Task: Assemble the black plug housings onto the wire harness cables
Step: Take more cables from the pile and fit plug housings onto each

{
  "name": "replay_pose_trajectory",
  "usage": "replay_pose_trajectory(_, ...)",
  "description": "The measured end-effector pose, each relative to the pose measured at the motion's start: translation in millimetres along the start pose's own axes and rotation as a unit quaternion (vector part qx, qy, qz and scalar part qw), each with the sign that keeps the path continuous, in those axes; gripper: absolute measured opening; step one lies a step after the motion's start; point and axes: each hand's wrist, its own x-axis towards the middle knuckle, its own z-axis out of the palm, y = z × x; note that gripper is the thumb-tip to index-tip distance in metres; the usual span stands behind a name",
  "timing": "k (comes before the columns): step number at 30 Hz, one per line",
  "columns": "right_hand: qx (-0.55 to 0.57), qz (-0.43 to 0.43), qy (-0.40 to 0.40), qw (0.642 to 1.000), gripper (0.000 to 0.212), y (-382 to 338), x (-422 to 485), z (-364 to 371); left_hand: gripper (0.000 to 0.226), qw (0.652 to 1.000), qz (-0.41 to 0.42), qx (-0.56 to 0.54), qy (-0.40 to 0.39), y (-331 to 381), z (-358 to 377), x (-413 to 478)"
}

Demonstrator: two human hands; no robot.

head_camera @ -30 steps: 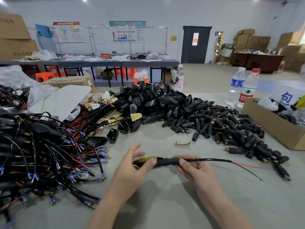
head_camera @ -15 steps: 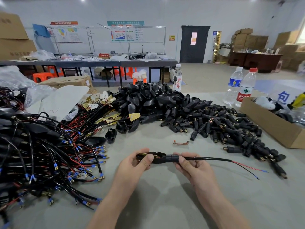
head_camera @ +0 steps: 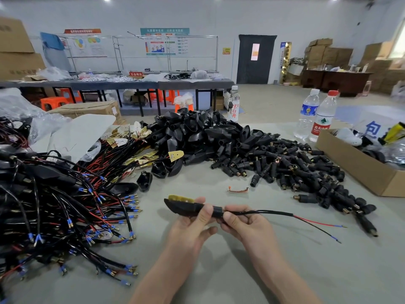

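Note:
My left hand grips a black plug housing with a yellow circuit strip showing along its top edge. Its narrow neck sits over a black cable, which my right hand pinches just right of the neck. The cable runs right and splits into a red and a black wire with blue-tipped ends above the table. A heap of empty black housings lies at the centre back. Small black connector plugs spread to the right. Bare harness cables with yellow strips lie on the left.
A tangled pile of cables with blue terminals fills the left side. A small copper clip lies just beyond my hands. A cardboard box stands at the right edge, with two water bottles behind it and a third bottle behind the housings.
The housing has turned in my left hand, and its wide black body now shows with the yellow strip on top. Both hands have stayed in about the same place.

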Motion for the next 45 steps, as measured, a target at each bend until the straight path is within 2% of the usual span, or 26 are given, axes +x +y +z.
replay_pose_trajectory(4,-0.021,-0.011,0.006,1.0,0.009,-1.4,-2.9,1.7,0.041,1.0,-0.004,-0.023,0.012,-3.3,2.0,2.5)
replay_pose_trajectory(9,-0.042,-0.037,0.043,0.998,0.006,-3.1,0.1,2.7,0.038,0.996,0.009,-0.058,0.067,-0.8,0.0,6.4)
replay_pose_trajectory(14,0.018,-0.042,0.103,0.994,0.012,-9.5,5.5,-4.9,0.025,0.989,0.025,-0.1,0.105,14.3,-13.5,8.8)
replay_pose_trajectory(16,0.06,-0.034,0.107,0.992,0.018,-9.8,5.5,-6.6,0.028,0.989,0.023,-0.107,0.104,14.6,-15.2,8.3)
replay_pose_trajectory(19,0.09,0.007,0.056,0.994,0.029,-0.8,3.0,-0.2,0.028,0.988,0.007,-0.115,0.1,8.1,-9.0,7.1)
replay_pose_trajectory(21,0.066,0.032,0.026,0.997,0.03,6.1,1.0,6.2,0.026,0.99,-0.005,-0.113,0.08,1.9,-3.8,5.5)
replay_pose_trajectory(23,0.018,0.03,0.017,0.999,0.02,8.9,1.0,8.4,0.02,0.993,-0.01,-0.108,0.053,-3.1,0.9,3.7)
replay_pose_trajectory(25,-0.006,0.019,0.033,0.999,0.008,7.9,1.7,6.9,0.028,0.993,-0.003,-0.103,0.053,-4.5,4.4,2.6)
replay_pose_trajectory(28,-0.029,0.009,0.045,0.999,0.009,5.7,1.4,6.1,0.041,0.991,0.015,-0.106,0.075,-4.9,5.6,4.5)
replay_pose_trajectory(31,-0.041,0.005,0.055,0.998,0.011,5.1,1.5,10.8,0.038,0.992,0.022,-0.108,0.068,-3.5,5.1,4.3)
replay_pose_trajectory(34,-0.009,0.005,0.072,0.997,0.014,3.0,3.1,9.7,0.032,0.996,-0.011,-0.077,0.037,-0.6,1.4,4.3)
replay_pose_trajectory(36,0.014,0.008,0.09,0.996,0.014,1.3,3.4,5.0,0.036,0.997,-0.031,-0.058,0.028,0.3,-1.4,4.8)
replay_pose_trajectory(40,0.023,-0.005,0.111,0.994,0.015,-2.3,4.6,-3.0,0.045,0.998,-0.04,-0.044,0.036,4.0,-1.2,3.7)
replay_pose_trajectory(45,0.041,-0.017,0.125,0.991,0.013,-5.2,6.6,-7.9,0.033,0.996,-0.043,-0.047,0.064,6.3,-5.9,6.2)
